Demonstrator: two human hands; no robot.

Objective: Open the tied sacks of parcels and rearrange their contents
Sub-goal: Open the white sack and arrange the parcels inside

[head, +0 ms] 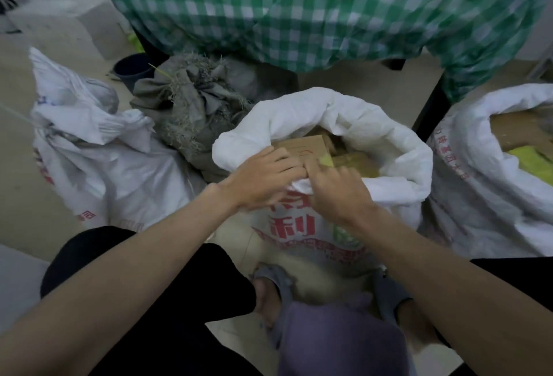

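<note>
An open white woven sack (389, 142) with red print stands between my knees, its rim rolled down. Brown cardboard parcels (308, 145) fill it. Both hands work at the near edge of the rim. My left hand (263, 178) lies over the rim with its fingers reaching onto the parcel. My right hand (335, 190) has its fingers curled round the near rim fabric beside the left. A tied white sack (98, 151) stands at the left. A tied grey sack (191, 103) sits behind it.
Another open white sack (490, 196) with cardboard and yellow items stands at the right. A table under a green checked cloth (299, 7) rises behind, with its dark leg (431, 109) close to the sacks. A dark bucket (131, 69) sits at the back left. My feet in grey sandals are below the sack.
</note>
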